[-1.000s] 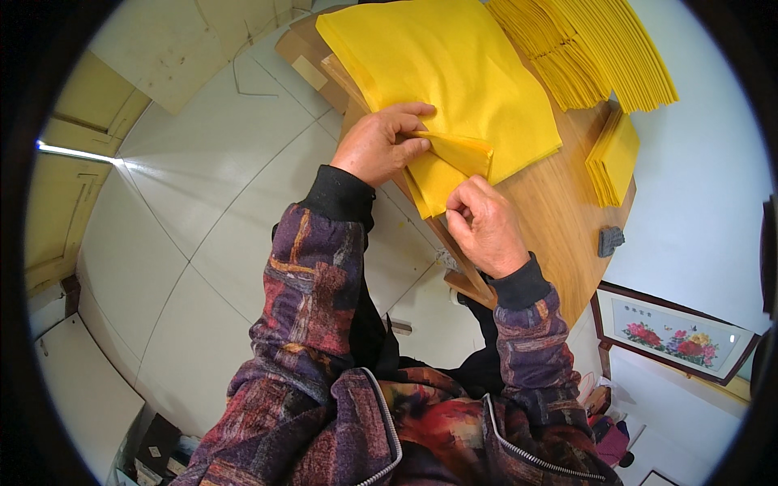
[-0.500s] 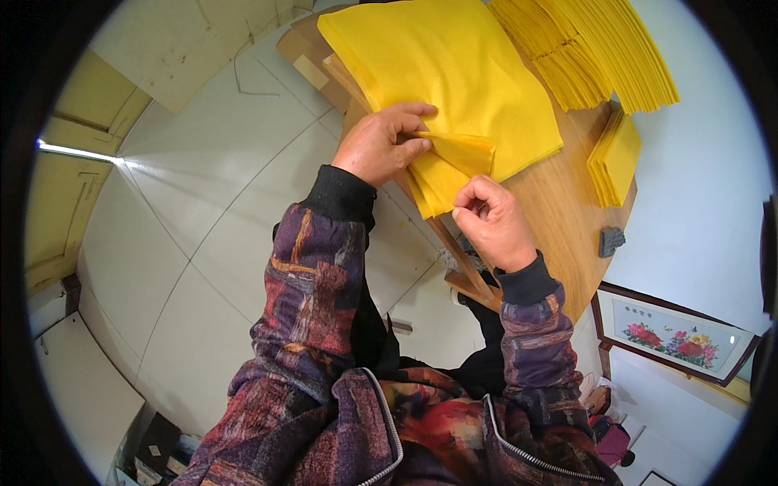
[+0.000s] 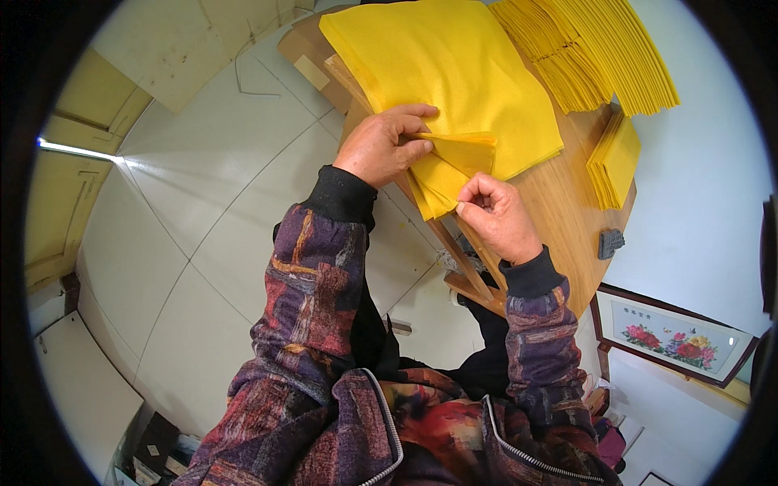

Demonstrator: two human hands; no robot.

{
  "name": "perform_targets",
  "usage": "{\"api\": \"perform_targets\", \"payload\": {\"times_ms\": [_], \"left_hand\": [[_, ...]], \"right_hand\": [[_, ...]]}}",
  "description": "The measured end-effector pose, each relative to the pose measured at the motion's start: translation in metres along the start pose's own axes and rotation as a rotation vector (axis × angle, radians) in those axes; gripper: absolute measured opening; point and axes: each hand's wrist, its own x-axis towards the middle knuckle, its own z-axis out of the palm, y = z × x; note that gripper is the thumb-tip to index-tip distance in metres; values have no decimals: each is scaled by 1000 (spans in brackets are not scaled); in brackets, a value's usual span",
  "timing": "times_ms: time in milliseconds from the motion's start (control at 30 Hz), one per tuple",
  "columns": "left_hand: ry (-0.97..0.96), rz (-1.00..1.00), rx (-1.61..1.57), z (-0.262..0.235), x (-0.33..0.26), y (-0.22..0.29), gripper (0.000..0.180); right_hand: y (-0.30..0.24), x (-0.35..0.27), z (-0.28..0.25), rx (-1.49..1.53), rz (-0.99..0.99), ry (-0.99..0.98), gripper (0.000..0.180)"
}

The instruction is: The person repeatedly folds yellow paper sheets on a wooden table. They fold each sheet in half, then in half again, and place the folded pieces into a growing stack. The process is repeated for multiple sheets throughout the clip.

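Observation:
A large stack of yellow felt-like cloth sheets (image 3: 446, 69) lies on a wooden table, its near corner jutting past the table's left edge. My left hand (image 3: 381, 147) is closed on the near part of the sheets, its thumb pressing a turned-back flap (image 3: 470, 151) while the fingers rest on top. Just to the right, my right hand (image 3: 504, 220) pinches the near edge of the lower yellow layers between thumb and forefinger. How many layers sit in each grip is hidden.
Tall piles of folded yellow cloth (image 3: 608, 53) stand at the table's far right, with a smaller folded bundle (image 3: 616, 162) nearer. A small dark grey block (image 3: 611, 242) sits by the right edge of the wooden table (image 3: 559, 259). A framed flower picture (image 3: 673, 334) is at lower right.
My right hand has shifted slightly to the right, its fingertips still at the cloth's near edge. My left hand and the stack stay almost where they were.

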Motion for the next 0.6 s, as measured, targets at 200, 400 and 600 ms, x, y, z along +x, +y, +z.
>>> {"api": "perform_targets", "payload": {"times_ms": [200,400,600], "left_hand": [[-2,15,22,0,1,-1,15],[-34,-14,24,-2,0,1,11],[-42,-2,23,-2,-1,3,11]], "right_hand": [[0,1,1,-11,-23,32,7],[-2,-2,7,16,-44,125,7],[-14,-6,10,-22,-90,291,6]]}}
